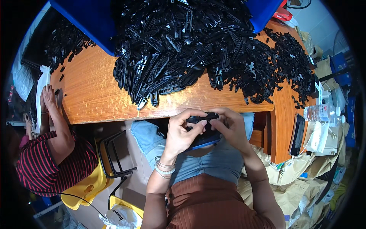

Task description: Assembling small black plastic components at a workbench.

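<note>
Just off the table's front edge, above my lap, my left hand and my right hand meet around a small black plastic part. Thumbs and fingertips of both hands pinch it from either side. Fingers partly cover the part, so its exact kind cannot be made out. Beneath the hands a dark container with a blue rim rests on my lap. On the table ahead lies a large heap of long black plastic parts, with a heap of smaller black pieces to its right.
Blue bins flank the heap on the wooden table. At right are a phone, plastic bottles and brown paper bags. A person in a striped shirt works at left, near yellow chairs.
</note>
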`<state>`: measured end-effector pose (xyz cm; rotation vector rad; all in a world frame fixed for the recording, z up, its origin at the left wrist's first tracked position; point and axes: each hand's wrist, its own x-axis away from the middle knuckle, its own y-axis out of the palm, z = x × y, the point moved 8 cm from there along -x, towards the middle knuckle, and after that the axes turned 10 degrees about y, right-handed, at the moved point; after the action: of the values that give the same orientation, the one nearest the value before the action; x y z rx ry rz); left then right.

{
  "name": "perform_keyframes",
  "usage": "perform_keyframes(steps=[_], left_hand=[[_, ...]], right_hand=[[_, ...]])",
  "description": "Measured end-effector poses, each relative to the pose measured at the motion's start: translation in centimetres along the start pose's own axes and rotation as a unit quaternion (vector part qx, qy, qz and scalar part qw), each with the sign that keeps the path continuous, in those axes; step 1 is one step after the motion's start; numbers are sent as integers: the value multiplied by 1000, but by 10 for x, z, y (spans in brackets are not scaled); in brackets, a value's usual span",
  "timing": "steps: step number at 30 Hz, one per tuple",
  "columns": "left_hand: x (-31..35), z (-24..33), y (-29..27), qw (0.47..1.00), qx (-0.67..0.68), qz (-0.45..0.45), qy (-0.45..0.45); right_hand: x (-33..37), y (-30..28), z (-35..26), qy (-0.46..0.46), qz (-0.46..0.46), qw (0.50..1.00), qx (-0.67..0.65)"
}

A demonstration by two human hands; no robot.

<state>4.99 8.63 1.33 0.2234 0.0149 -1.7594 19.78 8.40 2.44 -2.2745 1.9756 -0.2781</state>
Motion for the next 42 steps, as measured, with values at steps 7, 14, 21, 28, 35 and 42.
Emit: perform_keyframes(steps=[7,14,21,28,35,42], left_hand=[[-2,-12,4,994,-59,-82,-50],[-70,9,35,851,-439,-68,281],[-81,-7,51,786,-496,-135,343],[-38,-10,3,921,-303,99,222],[-11,-29,-15,992,31,120,16],[-7,-23,-5,993,94,67,0]], right_hand=[[9,2,29,77,-73,991,-85],[-22,-44,-6,-216,182,918,277],[-72,-51,-7,-188,179,866,428],[-55,-70,-6,-192,258,918,230],[-27,-32,17,110,65,984,-125],[-20,-11,-8,-82,67,994,-26]])
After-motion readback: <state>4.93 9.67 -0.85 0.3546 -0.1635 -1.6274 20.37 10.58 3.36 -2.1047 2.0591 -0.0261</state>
